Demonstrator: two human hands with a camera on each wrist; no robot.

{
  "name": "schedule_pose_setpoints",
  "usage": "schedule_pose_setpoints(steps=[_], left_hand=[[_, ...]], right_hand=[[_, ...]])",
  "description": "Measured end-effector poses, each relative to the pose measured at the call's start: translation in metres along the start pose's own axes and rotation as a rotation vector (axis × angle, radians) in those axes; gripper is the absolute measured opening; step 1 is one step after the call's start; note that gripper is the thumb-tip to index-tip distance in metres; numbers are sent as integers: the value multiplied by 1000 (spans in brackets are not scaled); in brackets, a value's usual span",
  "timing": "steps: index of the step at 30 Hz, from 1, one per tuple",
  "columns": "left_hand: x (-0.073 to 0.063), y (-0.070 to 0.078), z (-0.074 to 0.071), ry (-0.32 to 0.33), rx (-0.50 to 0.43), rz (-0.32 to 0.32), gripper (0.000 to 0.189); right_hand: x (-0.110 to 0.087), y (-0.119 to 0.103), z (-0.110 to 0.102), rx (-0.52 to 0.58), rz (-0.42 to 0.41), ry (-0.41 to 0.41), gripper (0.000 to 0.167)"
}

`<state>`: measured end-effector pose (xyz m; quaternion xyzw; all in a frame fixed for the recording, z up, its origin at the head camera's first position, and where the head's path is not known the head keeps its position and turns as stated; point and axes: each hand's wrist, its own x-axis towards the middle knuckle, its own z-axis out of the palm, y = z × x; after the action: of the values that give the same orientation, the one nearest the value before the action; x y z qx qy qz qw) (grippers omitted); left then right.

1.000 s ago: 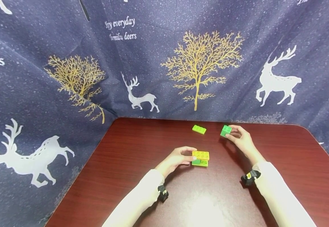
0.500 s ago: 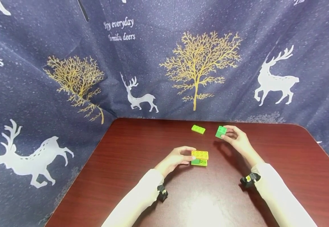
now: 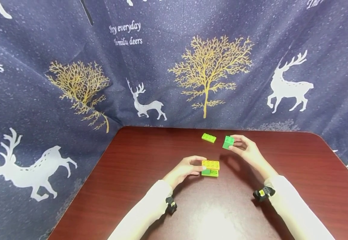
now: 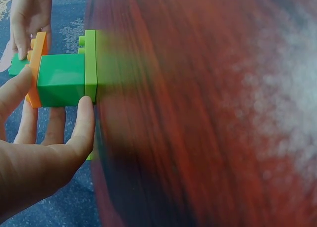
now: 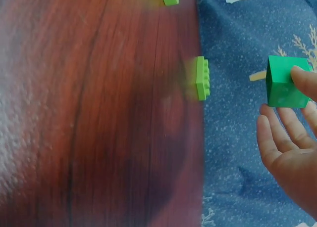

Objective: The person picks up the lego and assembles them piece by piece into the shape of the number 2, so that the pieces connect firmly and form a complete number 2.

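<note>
On the table, my left hand holds a small stack of toy building bricks at its left end. The stack has a lime plate at the bottom, a green brick on one end of it, and a yellow-orange plate on top. Under the top plate's right end there is a gap. My right hand pinches another green brick between thumb and fingers, raised above the table, beyond the stack and to its right. In the right wrist view, the thumb lies across that brick.
A loose lime plate lies studs up near the table's far edge, left of the raised brick. The reddish-brown table ends at a dark blue cloth printed with deer and trees.
My right hand has moved left and slightly nearer with the green brick, toward the stack. The left hand keeps its hold on the stack. The head view has shifted slightly.
</note>
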<state>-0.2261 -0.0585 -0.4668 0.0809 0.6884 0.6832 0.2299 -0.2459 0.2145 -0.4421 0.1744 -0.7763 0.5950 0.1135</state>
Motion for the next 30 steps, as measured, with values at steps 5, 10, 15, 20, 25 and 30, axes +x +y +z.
schedule_pose_setpoints(steps=[5,10,15,20,25,30], left_hand=[[0,0,0,0,-8,6,39],[-1,-1,0,2,-17,0,39],[-1,-1,-1,5,-16,3,39],[0,-1,-2,4,-16,3,40],[0,-2,-2,-2,-11,7,39],[0,-1,-1,10,9,6,39]], right_hand=[[-4,-8,4,-19,-28,-40,46],[-9,-29,10,-62,-23,-73,46],[-12,-25,13,-61,-12,-95,46],[-13,-14,16,-39,-26,-118,46],[-17,-8,19,-34,-40,-140,45],[-21,-8,21,-11,-30,-181,43]])
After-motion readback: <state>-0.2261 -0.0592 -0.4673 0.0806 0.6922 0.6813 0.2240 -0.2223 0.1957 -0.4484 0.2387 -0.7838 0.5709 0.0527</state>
